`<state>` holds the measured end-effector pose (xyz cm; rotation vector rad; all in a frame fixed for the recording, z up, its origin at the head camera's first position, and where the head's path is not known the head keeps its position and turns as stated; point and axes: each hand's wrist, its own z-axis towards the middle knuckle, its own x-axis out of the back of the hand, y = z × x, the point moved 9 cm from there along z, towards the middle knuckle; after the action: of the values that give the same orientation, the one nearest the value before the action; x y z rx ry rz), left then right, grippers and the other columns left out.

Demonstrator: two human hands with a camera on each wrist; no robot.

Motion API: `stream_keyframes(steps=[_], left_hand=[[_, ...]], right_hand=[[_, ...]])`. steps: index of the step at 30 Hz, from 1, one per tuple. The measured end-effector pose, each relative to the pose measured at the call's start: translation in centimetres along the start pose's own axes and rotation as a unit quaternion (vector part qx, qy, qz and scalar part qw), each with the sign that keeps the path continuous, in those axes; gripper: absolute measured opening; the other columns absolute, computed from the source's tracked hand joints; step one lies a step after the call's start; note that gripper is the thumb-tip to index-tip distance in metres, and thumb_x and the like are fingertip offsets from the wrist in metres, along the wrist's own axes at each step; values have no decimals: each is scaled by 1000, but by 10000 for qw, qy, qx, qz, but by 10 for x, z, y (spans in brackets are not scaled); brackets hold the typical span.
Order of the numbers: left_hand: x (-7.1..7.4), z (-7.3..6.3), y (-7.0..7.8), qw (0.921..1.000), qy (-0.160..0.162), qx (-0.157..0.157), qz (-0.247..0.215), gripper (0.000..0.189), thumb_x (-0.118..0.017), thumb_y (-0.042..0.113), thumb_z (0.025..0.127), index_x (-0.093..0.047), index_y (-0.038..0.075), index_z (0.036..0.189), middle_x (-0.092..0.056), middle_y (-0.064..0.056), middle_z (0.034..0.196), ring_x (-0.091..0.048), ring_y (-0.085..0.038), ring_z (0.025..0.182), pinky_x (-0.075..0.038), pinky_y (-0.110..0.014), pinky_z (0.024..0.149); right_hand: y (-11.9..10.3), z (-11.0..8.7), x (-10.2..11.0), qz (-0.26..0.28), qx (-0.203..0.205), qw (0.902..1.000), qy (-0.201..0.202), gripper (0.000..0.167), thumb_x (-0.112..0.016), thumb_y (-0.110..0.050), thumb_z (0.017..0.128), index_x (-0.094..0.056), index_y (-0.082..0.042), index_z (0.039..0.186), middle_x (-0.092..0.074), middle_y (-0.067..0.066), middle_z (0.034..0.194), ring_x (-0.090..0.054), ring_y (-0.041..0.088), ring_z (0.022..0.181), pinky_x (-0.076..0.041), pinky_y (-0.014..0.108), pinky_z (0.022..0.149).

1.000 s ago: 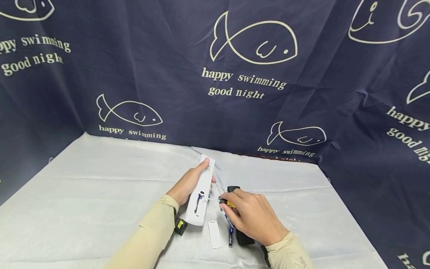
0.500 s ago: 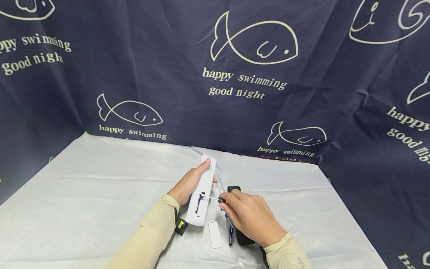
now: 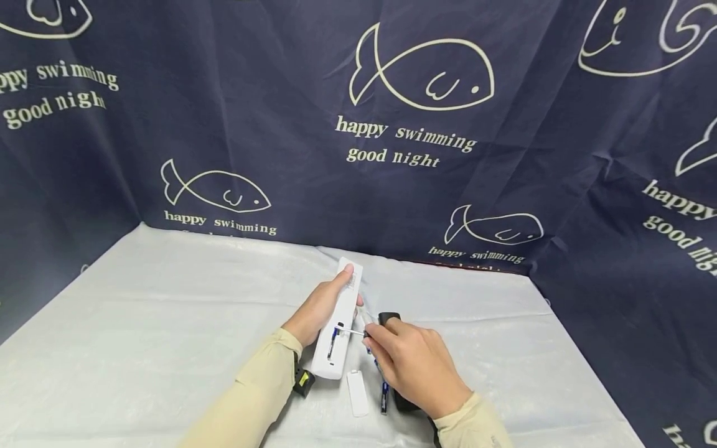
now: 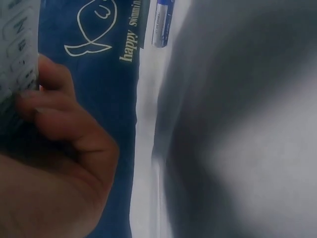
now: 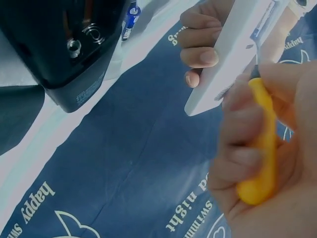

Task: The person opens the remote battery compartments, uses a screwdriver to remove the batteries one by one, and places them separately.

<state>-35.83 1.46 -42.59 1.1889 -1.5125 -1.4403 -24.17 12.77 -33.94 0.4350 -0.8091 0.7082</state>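
My left hand [image 3: 319, 309] grips a white remote control [image 3: 345, 305] from its left side, thumb on the back face. The battery compartment in that back face is uncovered, with a blue battery [image 3: 333, 342] lying in it. In the left wrist view, my fingers curl by the remote's button side [image 4: 20, 44]. My right hand [image 3: 417, 364] holds a screwdriver by its yellow handle [image 5: 265, 163]. The screwdriver's thin shaft [image 3: 353, 332] points left, its tip at the upper end of the compartment. Whether the tip touches the battery cannot be told.
A white battery cover [image 3: 357, 393] lies on the white cloth [image 3: 168, 348] below the remote. Beside it is a loose blue battery [image 3: 384, 398]. A black device [image 5: 81, 91] with an open battery bay sits partly under my right hand. Dark fabric [image 3: 313, 143] hangs behind.
Both hands stay in nearly the same place. The remote has shifted very slightly to the right, and the screwdriver's tip has moved slightly against the upper end of the compartment.
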Motion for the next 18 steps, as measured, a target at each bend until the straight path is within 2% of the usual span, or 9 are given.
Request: stream_keyframes(steps=[6, 13, 18], left_hand=[[-5, -3, 3, 9999, -100, -66, -89, 76, -41, 73, 95, -67, 2, 93, -60, -6, 72, -55, -13, 60, -46, -26, 54], [-5, -4, 2, 9998, -77, -126, 99, 76, -41, 73, 95, -69, 2, 94, -61, -7, 73, -56, -13, 60, -47, -26, 56], [-7, -3, 0, 9998, -192, -90, 13, 76, -42, 73, 95, -67, 2, 94, -61, -7, 72, -56, -13, 60, -47, -26, 56]], right_hand=[[-3, -1, 2, -17, 97, 9999, 49, 5, -70, -27, 91, -70, -21, 90, -43, -12, 63, -40, 7, 46, -35, 27, 40], [-5, -2, -1, -48, 168, 9998, 89, 18, -68, -34, 94, -64, -21, 82, -42, -12, 62, -42, 9, 45, -35, 27, 41], [-5, -3, -2, -18, 174, 9998, 82, 21, -68, -33, 94, -60, -21, 78, -41, -11, 61, -42, 9, 44, -34, 27, 40]])
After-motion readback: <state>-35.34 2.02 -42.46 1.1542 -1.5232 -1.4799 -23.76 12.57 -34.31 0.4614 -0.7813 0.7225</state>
